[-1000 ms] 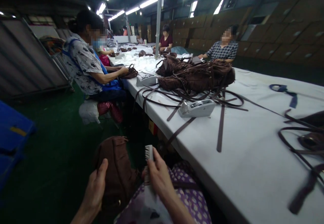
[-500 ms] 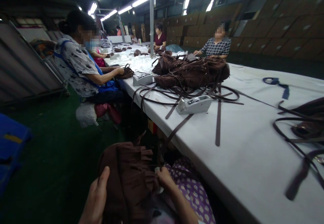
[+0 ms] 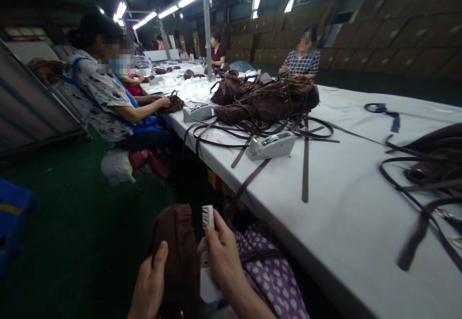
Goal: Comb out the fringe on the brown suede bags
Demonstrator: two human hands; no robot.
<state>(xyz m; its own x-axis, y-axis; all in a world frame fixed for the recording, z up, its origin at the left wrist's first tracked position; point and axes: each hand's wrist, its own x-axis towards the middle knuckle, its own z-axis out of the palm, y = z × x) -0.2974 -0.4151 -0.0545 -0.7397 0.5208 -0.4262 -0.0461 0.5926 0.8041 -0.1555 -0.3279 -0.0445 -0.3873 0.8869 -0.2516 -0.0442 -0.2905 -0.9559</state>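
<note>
A dark brown fabric bag point(image 3: 175, 256) is upright over my lap at the lower middle. My left hand point(image 3: 149, 275) grips its left side, thumb on the near face and the other fingers hidden behind it. Closed round a white brush point(image 3: 207, 218) with bristles, my right hand point(image 3: 222, 247) is just right of the bag. The brush stands nearly vertical, its bristles at the upper part facing left. Purple dotted cloth point(image 3: 272, 275) covers my leg.
The white table point(image 3: 346, 203) runs along my right, bearing a pile of brown bags point(image 3: 267, 97), straps, tape dispensers point(image 3: 270, 146) and a blue strap point(image 3: 382, 109). A person point(image 3: 104, 88) sits at left; others sit farther back.
My right hand has come up with the brush, which now shows clearly. The bag's fringe has gone from sight, and the bag appears narrower. The view has shifted slightly right.
</note>
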